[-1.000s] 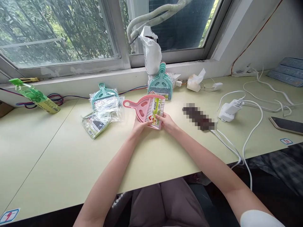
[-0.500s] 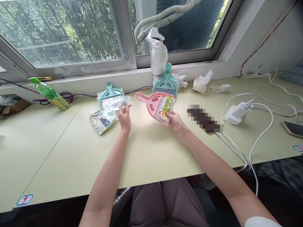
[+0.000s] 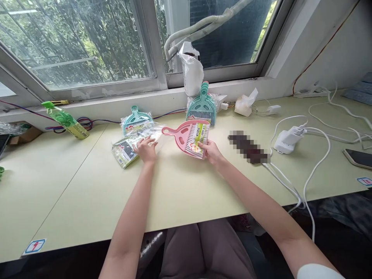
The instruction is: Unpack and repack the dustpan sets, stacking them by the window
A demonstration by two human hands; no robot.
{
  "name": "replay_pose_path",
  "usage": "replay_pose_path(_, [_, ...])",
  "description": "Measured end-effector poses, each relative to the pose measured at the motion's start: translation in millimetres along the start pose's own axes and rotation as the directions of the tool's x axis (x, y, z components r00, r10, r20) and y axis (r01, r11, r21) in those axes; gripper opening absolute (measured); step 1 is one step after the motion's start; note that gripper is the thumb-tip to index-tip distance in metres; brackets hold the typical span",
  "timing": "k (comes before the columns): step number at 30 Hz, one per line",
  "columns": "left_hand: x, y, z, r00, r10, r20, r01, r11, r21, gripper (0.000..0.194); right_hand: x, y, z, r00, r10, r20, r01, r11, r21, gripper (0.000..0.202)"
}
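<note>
Table (image 3: 186, 190) by window (image 3: 95, 42), under pink dustpan (image 3: 180, 136)

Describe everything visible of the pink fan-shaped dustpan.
The pink, fan-shaped, plastic-looking dustpan has a looped handle pointing left, cutouts, and pale brush bristles partly behind a printed yellow-green label. The right hand grips its wide end, holding it tilted, seemingly above the pale-green tabletop. Clear plastic film is near the handle tip; contact is unclear.
</note>
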State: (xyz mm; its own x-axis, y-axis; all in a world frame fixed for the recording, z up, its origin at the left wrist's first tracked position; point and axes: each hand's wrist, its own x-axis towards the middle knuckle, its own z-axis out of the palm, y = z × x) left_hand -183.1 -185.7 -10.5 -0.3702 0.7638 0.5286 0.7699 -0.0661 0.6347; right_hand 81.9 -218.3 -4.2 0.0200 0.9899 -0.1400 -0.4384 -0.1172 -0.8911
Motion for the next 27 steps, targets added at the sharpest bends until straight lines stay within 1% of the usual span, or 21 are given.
replay_pose_path(2, [-2.0, 8.7, 1.7, 1.0, -0.024, -0.001, 0.023, 0.995, -0.095, 0.003, -1.9, -0.3, 1.6, 1.0, 0.003, -0.002, -0.003, 1.0, -0.019, 0.024])
replay_pose_path(5, [-6.0, 20.0, 3.3, 0.998, -0.055, -0.011, 0.051, 0.978, -0.201, 0.009, -3.3, 0.0, 3.2, 1.0, 0.002, 0.003, -0.002, 0.999, -0.04, 0.026])
replay_pose_path(8, [-8.2, 25.5, 2.1, 0.991, -0.121, -0.061, 0.104, 0.966, -0.236, 0.016, -3.2, -0.7, 3.6, 1.0, -0.01, -0.001, 0.01, 0.998, -0.064, 0.025])
replay_pose_path(11, [-7.4, 24.9, -1.1, 0.979, -0.169, -0.117, 0.137, 0.962, -0.237, 0.023, -2.2, -1.5, 2.2, 0.999, -0.048, -0.018, 0.046, 0.993, -0.105, 0.027])
replay_pose_path(13, [-6.3, 23.8, -3.4, 0.979, -0.151, -0.138, 0.109, 0.956, -0.272, 0.028, -1.9, -0.7, 1.2, 0.997, -0.055, -0.053, 0.047, 0.99, -0.135, 0.028])
replay_pose_path(16, [-7.1, 26.7, -5.6, 0.988, -0.07, -0.138, 0.021, 0.946, -0.324, 0.027, -3.8, 2.2, 3.1, 0.995, -0.052, -0.081, 0.042, 0.991, -0.126, 0.026])
replay_pose_path(19, [-12.8, 38.9, -5.6, 0.996, 0.029, -0.085, -0.057, 0.935, -0.351, 0.02, -9.0, 5.6, 10.2, 0.999, -0.014, -0.029, 0.012, 0.997, -0.072, 0.024])
replay_pose_path(22, [-23.2, 57.6, -5.6, 0.994, 0.106, -0.022, -0.105, 0.899, -0.424, 0.017, -14.9, 9.1, 18.0, 1.0, 0.012, 0.025, -0.011, 1.0, -0.028, 0.027])
replay_pose_path(24, [-31.6, 69.7, -7.3, 0.992, 0.123, 0.023, -0.098, 0.88, -0.466, 0.018, -17.4, 11.3, 21.3, 1.0, -0.002, 0.031, 0.002, 1.0, 0.005, 0.031])
replay_pose_path(25, [-35.5, 74.7, -8.6, 0.993, 0.113, 0.042, -0.079, 0.874, -0.48, 0.022, -18.2, 12.3, 22.2, 1.0, -0.012, 0.025, 0.011, 1.0, 0.023, 0.032])
replay_pose_path(26, [-39.0, 78.4, -10.0, 0.995, 0.086, 0.055, -0.048, 0.871, -0.49, 0.03, -18.6, 13.1, 22.7, 1.0, -0.022, 0.015, 0.021, 0.999, 0.041, 0.033])
replay_pose_path(27, [-41.4, 80.8, -11.1, 0.998, 0.041, 0.047, -0.012, 0.868, -0.496, 0.043, -18.7, 13.7, 23.0, 1.0, -0.031, 0.005, 0.03, 0.998, 0.057, 0.034])
